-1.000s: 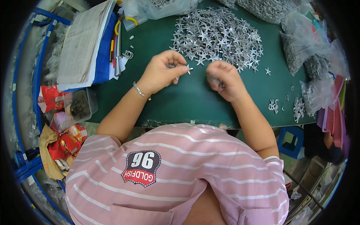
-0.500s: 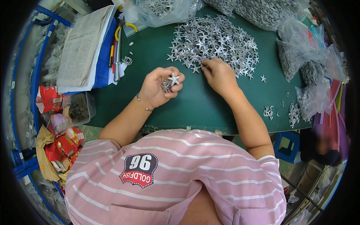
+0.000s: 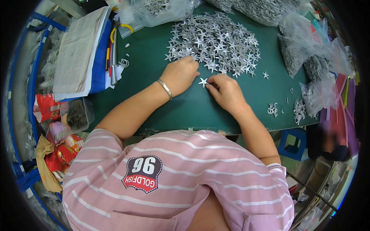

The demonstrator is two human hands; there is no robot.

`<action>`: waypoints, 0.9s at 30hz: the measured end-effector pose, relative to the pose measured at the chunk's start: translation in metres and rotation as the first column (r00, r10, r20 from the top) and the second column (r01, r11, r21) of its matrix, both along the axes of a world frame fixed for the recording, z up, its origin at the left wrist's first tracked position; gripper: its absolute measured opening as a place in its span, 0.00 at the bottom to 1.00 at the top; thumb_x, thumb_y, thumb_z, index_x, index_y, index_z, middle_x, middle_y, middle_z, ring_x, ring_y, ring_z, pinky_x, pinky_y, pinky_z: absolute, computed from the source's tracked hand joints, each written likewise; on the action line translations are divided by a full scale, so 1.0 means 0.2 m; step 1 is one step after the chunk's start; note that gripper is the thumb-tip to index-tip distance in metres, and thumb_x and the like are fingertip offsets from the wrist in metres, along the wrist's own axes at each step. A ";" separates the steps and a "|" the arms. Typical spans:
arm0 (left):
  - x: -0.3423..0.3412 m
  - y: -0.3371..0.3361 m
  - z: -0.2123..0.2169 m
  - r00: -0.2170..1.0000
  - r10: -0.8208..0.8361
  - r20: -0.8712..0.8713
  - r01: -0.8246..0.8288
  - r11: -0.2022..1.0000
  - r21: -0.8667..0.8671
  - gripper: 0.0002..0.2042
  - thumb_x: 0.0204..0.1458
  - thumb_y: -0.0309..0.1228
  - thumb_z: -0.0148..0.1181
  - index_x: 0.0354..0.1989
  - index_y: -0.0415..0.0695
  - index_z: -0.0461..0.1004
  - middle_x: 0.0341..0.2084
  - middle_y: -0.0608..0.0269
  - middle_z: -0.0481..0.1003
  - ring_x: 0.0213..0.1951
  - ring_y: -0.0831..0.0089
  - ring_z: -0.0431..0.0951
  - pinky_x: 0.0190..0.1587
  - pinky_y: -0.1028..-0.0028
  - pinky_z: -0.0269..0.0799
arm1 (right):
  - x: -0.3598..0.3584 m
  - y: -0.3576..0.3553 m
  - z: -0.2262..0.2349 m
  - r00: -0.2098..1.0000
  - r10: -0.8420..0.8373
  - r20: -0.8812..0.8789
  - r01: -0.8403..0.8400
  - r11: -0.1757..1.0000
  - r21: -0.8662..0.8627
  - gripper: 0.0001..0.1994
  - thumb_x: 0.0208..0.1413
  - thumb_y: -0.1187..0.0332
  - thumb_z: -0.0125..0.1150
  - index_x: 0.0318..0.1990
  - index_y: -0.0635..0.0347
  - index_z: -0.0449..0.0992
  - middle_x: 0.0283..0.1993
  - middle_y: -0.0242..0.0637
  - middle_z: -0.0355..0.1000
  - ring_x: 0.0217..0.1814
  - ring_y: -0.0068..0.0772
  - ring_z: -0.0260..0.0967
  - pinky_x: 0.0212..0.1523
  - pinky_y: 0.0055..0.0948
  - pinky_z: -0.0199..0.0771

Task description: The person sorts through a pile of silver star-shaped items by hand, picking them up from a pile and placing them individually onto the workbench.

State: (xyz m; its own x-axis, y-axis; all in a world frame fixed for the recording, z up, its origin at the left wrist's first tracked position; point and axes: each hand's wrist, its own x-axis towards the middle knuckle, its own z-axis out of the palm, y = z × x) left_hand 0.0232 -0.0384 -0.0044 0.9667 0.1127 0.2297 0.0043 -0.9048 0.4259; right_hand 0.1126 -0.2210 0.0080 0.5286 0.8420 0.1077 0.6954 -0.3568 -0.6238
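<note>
Left grip now by pile; star in right grip

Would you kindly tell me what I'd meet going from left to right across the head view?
Grey printed newspaper sheets, cylindrical metallic rod, bare left hand, silver five-pointed star, bare right hand pinching its tip, lone silver star lying flat, clear plastic bag of small grey pieces.

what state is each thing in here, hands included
Left hand, curled, palm hidden
Star piece, gripped by one arm
Right hand, pinching that piece
Star pile, loosely heaped on the table
Pliers, handles spread
Newspaper, lying on other papers
Plastic bag, holding grey pieces
</note>
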 end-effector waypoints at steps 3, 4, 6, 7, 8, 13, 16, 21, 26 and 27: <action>-0.01 0.01 0.01 0.998 -0.055 -0.020 0.053 0.996 -0.067 0.07 0.49 0.29 0.62 0.35 0.40 0.77 0.30 0.54 0.75 0.30 0.60 0.77 0.34 0.67 0.73 | 0.02 -0.03 -0.01 0.949 0.003 -0.315 0.035 0.993 0.115 0.06 0.51 0.71 0.63 0.35 0.62 0.78 0.29 0.37 0.75 0.30 0.33 0.73 0.32 0.29 0.73; -0.03 0.02 0.01 0.996 -0.085 0.013 0.086 0.982 -0.169 0.07 0.50 0.29 0.62 0.34 0.40 0.77 0.29 0.54 0.76 0.30 0.61 0.77 0.34 0.67 0.73 | 0.03 -0.05 0.03 0.760 -0.078 -0.645 0.138 0.989 0.043 0.04 0.52 0.71 0.64 0.34 0.60 0.78 0.26 0.31 0.72 0.24 0.28 0.69 0.24 0.22 0.67; -0.06 0.03 0.03 0.993 -0.091 -0.081 0.053 0.921 -0.386 0.07 0.50 0.29 0.62 0.33 0.39 0.77 0.28 0.54 0.76 0.29 0.62 0.77 0.33 0.68 0.73 | 0.11 -0.12 0.01 0.184 0.151 -0.971 0.293 0.935 0.200 0.05 0.53 0.73 0.62 0.36 0.59 0.75 0.27 0.32 0.70 0.20 0.21 0.63 0.15 0.17 0.53; -0.09 0.02 0.08 0.974 -0.084 -0.212 -0.031 0.872 -0.489 0.07 0.50 0.28 0.62 0.32 0.38 0.77 0.28 0.54 0.77 0.29 0.64 0.78 0.33 0.69 0.73 | 0.13 -0.13 0.01 -0.030 0.308 -0.951 0.415 0.869 0.268 0.05 0.53 0.74 0.61 0.37 0.59 0.73 0.28 0.34 0.70 0.19 0.19 0.62 0.13 0.16 0.50; -0.11 0.02 0.10 0.936 -0.092 -0.339 -0.127 0.810 -0.573 0.07 0.50 0.28 0.62 0.32 0.37 0.77 0.27 0.54 0.77 0.29 0.65 0.78 0.33 0.69 0.73 | 0.12 -0.11 0.04 -0.024 0.314 -0.949 0.499 0.827 0.261 0.05 0.54 0.73 0.60 0.37 0.58 0.71 0.29 0.35 0.69 0.18 0.19 0.61 0.12 0.16 0.49; -0.17 0.02 0.09 0.988 -0.005 -0.152 -0.069 0.877 -0.476 0.06 0.49 0.27 0.62 0.33 0.37 0.77 0.26 0.56 0.77 0.28 0.67 0.77 0.33 0.71 0.72 | 0.18 0.03 0.04 0.678 -0.082 -0.731 0.301 0.938 0.174 0.05 0.53 0.70 0.60 0.35 0.61 0.74 0.29 0.38 0.72 0.23 0.32 0.68 0.18 0.26 0.62; -0.18 0.00 0.11 0.995 0.014 -0.098 -0.058 0.880 -0.472 0.06 0.48 0.27 0.62 0.33 0.38 0.77 0.27 0.56 0.76 0.28 0.66 0.77 0.34 0.71 0.72 | 0.17 0.15 -0.03 0.977 -0.176 0.121 0.154 0.972 0.176 0.06 0.51 0.67 0.62 0.30 0.60 0.78 0.32 0.44 0.73 0.30 0.47 0.74 0.34 0.41 0.74; -0.17 -0.06 0.03 0.998 -0.020 -0.055 0.003 0.961 -0.277 0.06 0.47 0.26 0.63 0.32 0.38 0.77 0.27 0.56 0.75 0.28 0.64 0.77 0.32 0.70 0.72 | 0.09 0.18 -0.04 0.935 -0.187 0.302 0.183 0.982 0.041 0.09 0.49 0.63 0.65 0.31 0.59 0.78 0.30 0.41 0.73 0.31 0.45 0.73 0.32 0.38 0.73; -0.16 -0.05 0.01 1.000 -0.031 0.004 0.030 0.907 -0.420 0.06 0.47 0.24 0.62 0.33 0.38 0.77 0.25 0.57 0.75 0.27 0.65 0.76 0.29 0.70 0.71 | 0.10 0.06 -0.05 0.918 -0.086 -0.387 0.205 0.939 0.278 0.09 0.55 0.65 0.63 0.29 0.61 0.75 0.23 0.33 0.70 0.23 0.27 0.69 0.22 0.29 0.69; -0.16 -0.05 0.03 0.990 -0.015 -0.137 -0.086 0.709 -0.700 0.06 0.47 0.24 0.62 0.34 0.37 0.76 0.25 0.58 0.75 0.27 0.65 0.76 0.29 0.69 0.71 | 0.10 0.04 -0.03 0.780 -0.071 -0.621 0.298 0.916 0.269 0.08 0.56 0.66 0.62 0.30 0.61 0.75 0.22 0.31 0.69 0.22 0.23 0.66 0.21 0.26 0.66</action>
